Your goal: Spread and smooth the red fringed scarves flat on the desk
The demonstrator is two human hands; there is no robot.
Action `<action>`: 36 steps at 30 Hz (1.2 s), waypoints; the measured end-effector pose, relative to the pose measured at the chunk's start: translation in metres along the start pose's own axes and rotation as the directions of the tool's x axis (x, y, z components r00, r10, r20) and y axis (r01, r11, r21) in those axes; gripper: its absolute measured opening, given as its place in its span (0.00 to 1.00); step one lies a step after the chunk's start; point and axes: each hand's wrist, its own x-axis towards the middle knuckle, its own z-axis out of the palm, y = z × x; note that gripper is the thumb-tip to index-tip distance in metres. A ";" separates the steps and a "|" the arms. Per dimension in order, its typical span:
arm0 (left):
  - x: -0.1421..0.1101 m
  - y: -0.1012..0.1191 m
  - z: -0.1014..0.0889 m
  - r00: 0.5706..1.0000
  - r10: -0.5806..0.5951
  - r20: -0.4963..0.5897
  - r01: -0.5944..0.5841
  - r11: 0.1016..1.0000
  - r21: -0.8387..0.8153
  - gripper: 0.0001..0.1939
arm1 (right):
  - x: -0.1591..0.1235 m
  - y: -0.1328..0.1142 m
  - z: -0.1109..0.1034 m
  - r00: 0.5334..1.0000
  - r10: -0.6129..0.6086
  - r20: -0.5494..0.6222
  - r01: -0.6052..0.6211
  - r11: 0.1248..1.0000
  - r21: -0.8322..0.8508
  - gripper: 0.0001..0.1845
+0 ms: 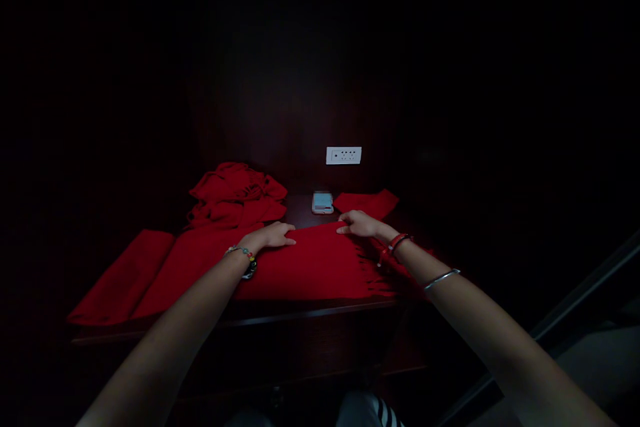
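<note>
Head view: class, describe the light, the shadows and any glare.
Head view: dim overall, the surroundings sunk into near-black; the red cloth stays vivid, though its surface detail is faint; the white socket plate stands out clearly; a weak sheen runs along the front edge, without harsh glare.

narrow gap between red heap point(234, 195) and blue packet point(323, 201); wall point(280, 127) behind

Matt red cloth over dark, wood-look surface

Under the left hand point(277, 235) and right hand point(357, 222), the fringed scarf point(310, 267) looks like soft, matt woven cloth, smooth where flat. Beyond the left hand, the scarf heap point(235, 203) is the same cloth, rough with creases. Nearer than both hands, the tabletop edge point(300, 314) has a faint gloss. Beyond the right hand, the socket plate point(343, 155) looks like smooth plastic; behind its wrist, the bangle point(442, 279) is shiny metal.
</note>
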 end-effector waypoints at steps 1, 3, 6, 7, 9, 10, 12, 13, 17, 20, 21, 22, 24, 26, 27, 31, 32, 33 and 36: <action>-0.004 -0.006 -0.002 1.000 -0.013 -0.004 0.013 1.000 -0.005 0.17 | -0.004 -0.007 -0.010 1.000 -0.001 -0.021 0.001 1.000 -0.025 0.09; -0.012 -0.018 -0.005 0.999 -0.016 -0.031 0.015 1.000 -0.024 0.20 | -0.014 -0.020 -0.035 0.999 -0.015 -0.046 0.012 0.998 -0.062 0.09; -0.023 -0.034 -0.012 0.997 0.006 -0.077 -0.006 1.000 -0.008 0.19 | -0.027 -0.037 -0.072 0.996 -0.048 -0.074 0.040 0.993 -0.110 0.09; -0.025 -0.038 -0.015 0.996 0.014 -0.088 -0.013 1.000 0.012 0.17 | -0.030 -0.041 -0.082 0.995 -0.059 -0.083 0.048 0.990 -0.132 0.10; -0.029 -0.041 -0.018 0.993 0.025 -0.113 -0.019 0.998 0.053 0.13 | -0.034 -0.045 -0.096 0.992 -0.070 -0.103 0.052 0.984 -0.173 0.11; -0.030 -0.041 -0.018 0.991 0.031 -0.129 -0.022 0.997 0.068 0.12 | -0.034 -0.045 -0.098 0.991 -0.071 -0.114 0.048 0.981 -0.188 0.11; -0.029 -0.035 -0.017 0.985 0.048 -0.165 -0.035 0.996 0.080 0.12 | -0.031 -0.042 -0.096 0.988 -0.068 -0.140 0.037 0.976 -0.216 0.11; -0.027 -0.029 -0.015 0.981 0.064 -0.181 -0.050 0.996 0.080 0.12 | -0.029 -0.039 -0.091 0.986 -0.070 -0.153 0.031 0.971 -0.238 0.11; -0.017 -0.001 -0.004 0.976 0.139 -0.170 -0.124 0.987 0.100 0.15 | -0.018 -0.020 -0.058 0.984 -0.049 -0.169 -0.025 0.910 -0.413 0.11; -0.009 0.017 0.006 0.987 0.123 -0.103 -0.109 0.984 0.139 0.19 | -0.011 -0.005 -0.031 0.993 0.022 -0.120 -0.078 0.871 -0.485 0.12; -0.008 0.022 0.009 0.991 0.110 -0.080 -0.097 0.984 0.147 0.19 | -0.010 0.000 -0.023 0.997 0.021 -0.077 -0.056 0.873 -0.484 0.12; -0.007 0.026 0.012 0.993 0.101 -0.059 -0.092 0.984 0.150 0.19 | -0.009 0.005 -0.017 0.999 0.010 -0.031 -0.023 0.879 -0.476 0.12; -0.009 0.033 0.017 0.995 0.096 -0.036 -0.089 0.985 0.148 0.19 | -0.010 0.013 -0.006 0.999 0.009 0.035 0.008 0.889 -0.458 0.11; -0.015 0.040 0.019 0.994 0.100 -0.051 -0.091 0.984 0.156 0.17 | -0.011 0.018 0.001 0.996 0.079 0.030 -0.055 0.880 -0.472 0.12; -0.020 0.043 0.019 0.992 0.097 -0.078 -0.083 0.983 0.166 0.16 | -0.012 0.020 0.003 0.993 0.120 0.017 -0.097 0.869 -0.486 0.12; -0.046 0.040 0.013 0.955 -0.046 -0.293 0.100 0.980 0.172 0.16 | -0.013 0.023 0.005 0.984 0.176 -0.010 -0.157 0.843 -0.515 0.12; -0.054 0.035 0.011 0.943 -0.125 -0.307 0.176 0.974 0.144 0.18 | -0.013 0.023 0.003 0.984 0.180 -0.011 -0.159 0.840 -0.518 0.12; -0.061 0.027 0.010 0.938 -0.203 -0.281 0.241 0.964 0.109 0.21 | -0.013 0.023 0.002 0.983 0.181 -0.013 -0.161 0.839 -0.520 0.12; -0.078 0.000 0.008 0.942 -0.315 -0.111 0.318 0.948 0.010 0.29 | -0.011 0.024 -0.006 0.985 0.168 -0.041 -0.165 0.838 -0.520 0.13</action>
